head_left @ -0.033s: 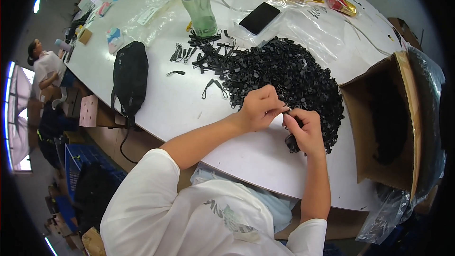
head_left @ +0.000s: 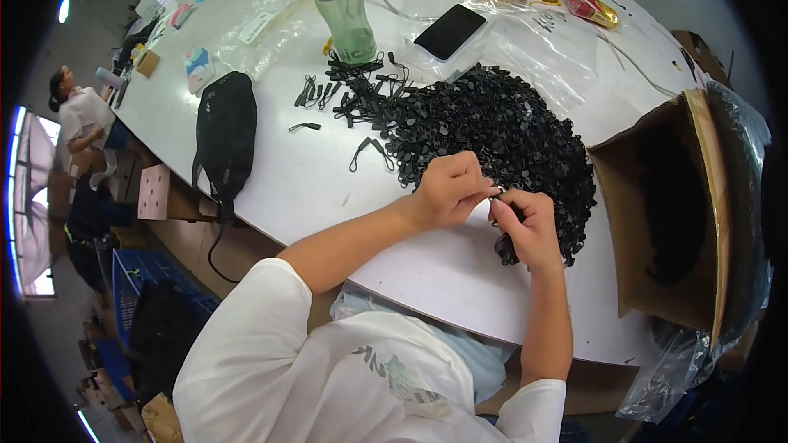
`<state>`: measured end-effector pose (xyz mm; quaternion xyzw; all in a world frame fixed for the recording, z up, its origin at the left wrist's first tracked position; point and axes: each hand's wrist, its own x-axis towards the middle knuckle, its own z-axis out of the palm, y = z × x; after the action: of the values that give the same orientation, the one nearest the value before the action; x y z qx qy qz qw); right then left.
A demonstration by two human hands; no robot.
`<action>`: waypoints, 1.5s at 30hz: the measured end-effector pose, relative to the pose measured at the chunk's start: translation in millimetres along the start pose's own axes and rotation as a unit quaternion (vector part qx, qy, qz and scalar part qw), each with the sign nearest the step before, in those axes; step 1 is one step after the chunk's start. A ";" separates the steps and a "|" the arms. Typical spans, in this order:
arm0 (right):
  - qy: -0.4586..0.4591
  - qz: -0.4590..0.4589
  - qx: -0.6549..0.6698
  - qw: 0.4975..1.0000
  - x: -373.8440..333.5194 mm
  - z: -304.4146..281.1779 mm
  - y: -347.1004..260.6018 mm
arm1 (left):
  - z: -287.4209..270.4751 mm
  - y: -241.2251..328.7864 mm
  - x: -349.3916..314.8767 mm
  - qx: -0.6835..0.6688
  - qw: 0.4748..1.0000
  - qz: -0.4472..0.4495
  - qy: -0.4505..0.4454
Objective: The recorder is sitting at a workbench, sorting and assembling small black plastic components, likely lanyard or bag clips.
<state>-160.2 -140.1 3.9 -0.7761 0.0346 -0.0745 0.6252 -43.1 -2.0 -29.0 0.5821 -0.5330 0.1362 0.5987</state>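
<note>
My left hand (head_left: 451, 189) is closed in a pinch, its thumb and forefinger meeting the tip of a small black piece (head_left: 496, 192) between the hands. That piece is also gripped by my right hand (head_left: 528, 226), fingers curled and thumb pressed on it; its exact kind is hidden. Below the right palm show more black pieces (head_left: 506, 248), partly covered by the fingers. Just beyond both hands spreads a large heap of small black plastic parts (head_left: 501, 127). Black pulls with cord loops (head_left: 361, 102) lie at its left side, a few apart from the rest.
A green bottle (head_left: 343, 16) stands behind the loose pulls, near a black phone (head_left: 450, 31) and clear plastic sheeting (head_left: 542, 57). An open cardboard box (head_left: 628, 221) tilts at the right. On the left lies a black pouch (head_left: 226, 135). Another person (head_left: 86, 119) sits far left.
The fingertips and the small piece between my hands have shifted very slightly. Everything else looks the same.
</note>
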 end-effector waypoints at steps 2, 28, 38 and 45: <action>0.006 -0.001 0.064 0.998 -0.2 6.8 0.7 | -0.3 -1.6 1.1 0.014 0.997 0.071 0.022; 0.041 -0.084 -0.249 0.964 -2.1 1.0 -6.7 | -29.5 -23.2 8.7 0.018 0.987 -0.050 -0.153; -0.066 -0.033 -0.055 0.996 -1.5 -22.9 -0.3 | -9.6 -16.5 9.0 0.018 0.987 -0.114 -0.108; 0.329 -0.166 0.387 0.845 -30.4 -135.7 44.5 | -23.7 -13.3 11.3 0.037 0.986 -0.064 -0.148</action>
<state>-210.0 -276.2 -13.6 -0.3951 0.0773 -0.4358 0.8050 -16.8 8.9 -21.5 0.6505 -0.5723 0.0296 0.4985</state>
